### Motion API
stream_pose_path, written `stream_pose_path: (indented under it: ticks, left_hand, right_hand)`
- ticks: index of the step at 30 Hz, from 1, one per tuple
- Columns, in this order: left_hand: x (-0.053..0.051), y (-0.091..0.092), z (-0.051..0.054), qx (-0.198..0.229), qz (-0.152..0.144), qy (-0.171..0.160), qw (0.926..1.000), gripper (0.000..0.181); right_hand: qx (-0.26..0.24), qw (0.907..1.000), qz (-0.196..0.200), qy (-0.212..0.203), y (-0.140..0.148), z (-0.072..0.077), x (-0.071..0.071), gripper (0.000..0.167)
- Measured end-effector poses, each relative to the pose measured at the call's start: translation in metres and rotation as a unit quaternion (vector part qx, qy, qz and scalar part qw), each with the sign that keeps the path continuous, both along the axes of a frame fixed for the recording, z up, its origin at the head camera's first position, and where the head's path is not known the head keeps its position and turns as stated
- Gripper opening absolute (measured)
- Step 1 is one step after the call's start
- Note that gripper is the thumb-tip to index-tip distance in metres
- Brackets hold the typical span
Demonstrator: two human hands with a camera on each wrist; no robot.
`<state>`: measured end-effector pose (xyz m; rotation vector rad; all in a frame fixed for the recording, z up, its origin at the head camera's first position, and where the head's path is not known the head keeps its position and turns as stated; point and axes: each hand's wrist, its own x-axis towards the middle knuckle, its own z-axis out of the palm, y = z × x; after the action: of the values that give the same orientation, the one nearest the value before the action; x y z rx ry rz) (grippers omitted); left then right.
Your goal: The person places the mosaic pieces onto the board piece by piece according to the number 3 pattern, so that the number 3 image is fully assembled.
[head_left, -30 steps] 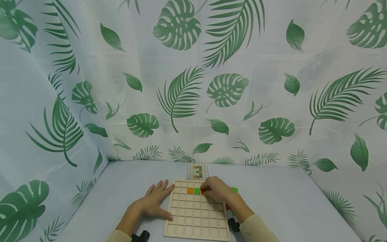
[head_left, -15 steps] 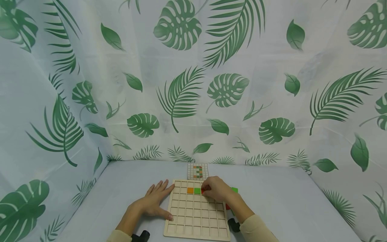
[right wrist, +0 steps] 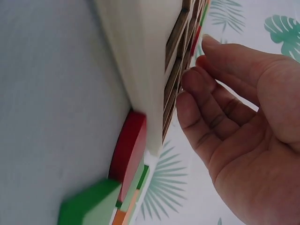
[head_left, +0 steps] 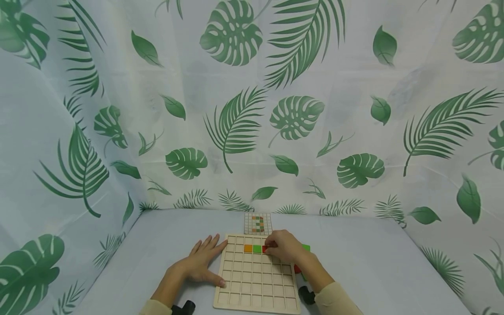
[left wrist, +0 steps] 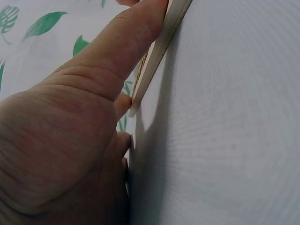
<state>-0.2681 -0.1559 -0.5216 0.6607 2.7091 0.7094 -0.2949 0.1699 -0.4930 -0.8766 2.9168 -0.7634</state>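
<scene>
A wooden grid board point(head_left: 248, 278) lies on the white table. An orange tile point(head_left: 248, 248), a green tile point(head_left: 257, 249) and a red tile point(head_left: 264, 249) sit side by side in one of its upper rows. My left hand point(head_left: 201, 261) rests spread at the board's left edge, its thumb touching the frame. In the left wrist view the thumb point(left wrist: 122, 44) lies along the board's side. My right hand point(head_left: 285, 246) hovers just right of the red tile, partly covering it. In the right wrist view its fingers point(right wrist: 194, 112) are loosely bent, with nothing visible between them.
A small card point(head_left: 248, 225) with a coloured grid pattern lies behind the board. Loose pieces lie beyond the board's right edge, among them a curved red piece point(right wrist: 127, 154) and a green one point(right wrist: 91, 206). Leaf-printed cloth point(head_left: 244, 183) surrounds the table.
My right hand has shifted slightly to the right, letting go of the red tile, more of which now shows in its cell. The left hand has stayed in place.
</scene>
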Motion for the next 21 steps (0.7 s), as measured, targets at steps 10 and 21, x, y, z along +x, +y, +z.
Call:
stream_pose_path:
  ticks: [10,21]
  left_hand:
    - [0.003,0.001,0.002,0.001,0.001,0.000,1.0000,0.128]
    - [0.003,0.001,0.003,0.003,-0.003,0.000,1.0000,0.127]
  right_hand:
    - [-0.015,0.9981,-0.057,-0.019,0.019,0.007,0.010,0.021]
    - [-0.036,0.9936,-0.105,-0.024,0.046,0.014,0.017,0.020]
